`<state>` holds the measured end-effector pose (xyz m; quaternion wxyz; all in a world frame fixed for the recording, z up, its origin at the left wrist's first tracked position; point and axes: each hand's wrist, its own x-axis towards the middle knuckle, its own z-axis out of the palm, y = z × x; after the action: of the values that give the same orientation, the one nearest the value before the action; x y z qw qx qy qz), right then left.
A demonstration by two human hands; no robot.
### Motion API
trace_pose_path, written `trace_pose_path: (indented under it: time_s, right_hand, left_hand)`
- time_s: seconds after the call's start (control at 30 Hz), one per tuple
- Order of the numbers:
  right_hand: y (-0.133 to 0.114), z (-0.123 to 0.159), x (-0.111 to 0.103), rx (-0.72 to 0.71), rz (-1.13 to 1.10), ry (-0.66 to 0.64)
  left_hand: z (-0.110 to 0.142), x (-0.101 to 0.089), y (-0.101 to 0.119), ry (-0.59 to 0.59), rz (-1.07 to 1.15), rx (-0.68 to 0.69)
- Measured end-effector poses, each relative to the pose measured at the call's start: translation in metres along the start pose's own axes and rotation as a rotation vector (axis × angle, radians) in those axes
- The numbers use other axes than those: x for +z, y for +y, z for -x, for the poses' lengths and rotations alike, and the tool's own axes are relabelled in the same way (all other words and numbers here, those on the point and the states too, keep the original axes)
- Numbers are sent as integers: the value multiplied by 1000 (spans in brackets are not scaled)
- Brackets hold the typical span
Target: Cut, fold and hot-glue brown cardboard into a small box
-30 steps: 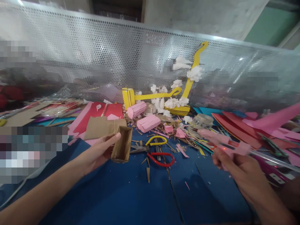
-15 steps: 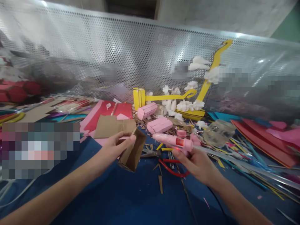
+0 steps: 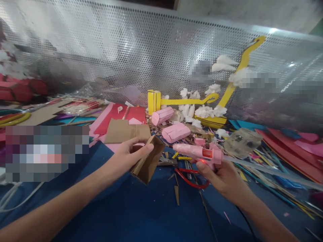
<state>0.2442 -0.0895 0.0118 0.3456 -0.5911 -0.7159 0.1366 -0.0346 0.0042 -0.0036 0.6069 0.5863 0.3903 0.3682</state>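
My left hand (image 3: 135,153) grips a small open cardboard box (image 3: 148,163) by its left side, thumb over the upper edge, with the hollow facing me. In my right hand (image 3: 220,176) is a pink glue gun (image 3: 196,151), its red light glowing and a long clear glue stick (image 3: 267,173) running out of its back. The nozzle points left, close to the box's upper right edge; whether it touches I cannot tell. Partly hidden beneath the gun lie scissors (image 3: 193,181) with red and yellow handles.
Behind my hands are pink paper-covered blocks (image 3: 176,132), a flat cardboard piece (image 3: 127,131) and yellow shapes with white paper flowers (image 3: 204,111). Red paper sheets (image 3: 290,149) and thin strips lie right. A perforated metal panel (image 3: 131,50) stands at the back of the blue surface (image 3: 121,211).
My right hand has brought the glue gun from the far right to beside the box. My left hand has tilted the box, and the view has shifted left.
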Motion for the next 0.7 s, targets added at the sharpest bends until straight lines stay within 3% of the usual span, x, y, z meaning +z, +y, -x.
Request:
trace_pose_path:
  time_s: [0.7]
  right_hand:
    - [6,-1,2,-25,44,-48]
  left_hand:
    - [3,1,3,-40,-33,-14]
